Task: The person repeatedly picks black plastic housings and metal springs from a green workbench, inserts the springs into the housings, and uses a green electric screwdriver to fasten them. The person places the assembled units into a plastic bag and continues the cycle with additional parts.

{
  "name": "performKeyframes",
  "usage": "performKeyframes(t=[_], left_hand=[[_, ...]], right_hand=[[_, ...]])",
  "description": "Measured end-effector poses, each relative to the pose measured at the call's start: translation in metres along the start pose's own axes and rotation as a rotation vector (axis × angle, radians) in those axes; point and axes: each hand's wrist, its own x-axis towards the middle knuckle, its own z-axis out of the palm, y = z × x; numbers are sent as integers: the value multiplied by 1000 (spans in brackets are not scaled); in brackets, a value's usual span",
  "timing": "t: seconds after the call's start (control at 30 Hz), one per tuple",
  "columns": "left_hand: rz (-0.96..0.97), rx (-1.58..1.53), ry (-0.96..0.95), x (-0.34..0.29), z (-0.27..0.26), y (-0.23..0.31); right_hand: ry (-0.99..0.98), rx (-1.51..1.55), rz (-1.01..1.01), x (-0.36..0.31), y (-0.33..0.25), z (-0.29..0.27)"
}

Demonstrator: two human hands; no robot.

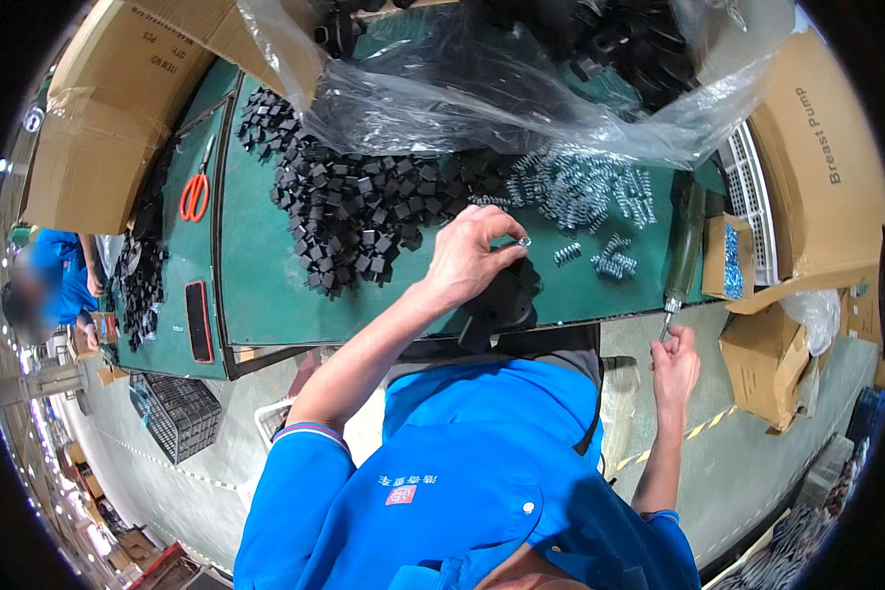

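Note:
My left hand (474, 256) is closed in a pinch on a small shiny metal piece (524, 242), whose exact kind is too small to make out. Directly below it, a black moulded part (501, 307) lies at the table's front edge, partly in shadow. To the right, my right hand (675, 366) has its fingertips closed at the thin metal shaft (666, 324) of a long cylindrical tool (686, 246). Loose metal springs (580, 192) are heaped beyond my left hand, with a few nearer ones (615, 260) lying apart. Many small black blocks (364, 202) spread to the left.
A clear plastic bag (482, 113) of black parts stands at the back. Beside the tool is a small carton (730, 258) of blue-and-silver pieces. Orange-handled scissors (196, 195) and a phone (199, 322) lie left. A co-worker in blue (61, 275) is at far left.

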Motion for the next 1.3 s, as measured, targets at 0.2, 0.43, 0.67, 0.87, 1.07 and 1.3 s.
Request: performKeyframes(t=[0.2, 0.43, 0.67, 0.87, 1.07, 1.3], left_hand=[[-70, -122, -31, -3, 5, -6], [-193, -3, -92, -9, -8, 1], [91, 666, 277, -7, -39, -52], [68, 858, 194, -7, -34, -52], [142, 819, 232, -8, -32, -51], [340, 162, 194, -17, -34, 14]], right_hand=[[-14, 38, 23, -3, -9, -1], [14, 183, -11, -1, 5, 3], [-21, 6, 8, 3, 11, 6], [39, -19, 11, -1, 6, 6], [-56, 622, 103, 5, 20, 13], [240, 287, -174, -2, -33, -9]])
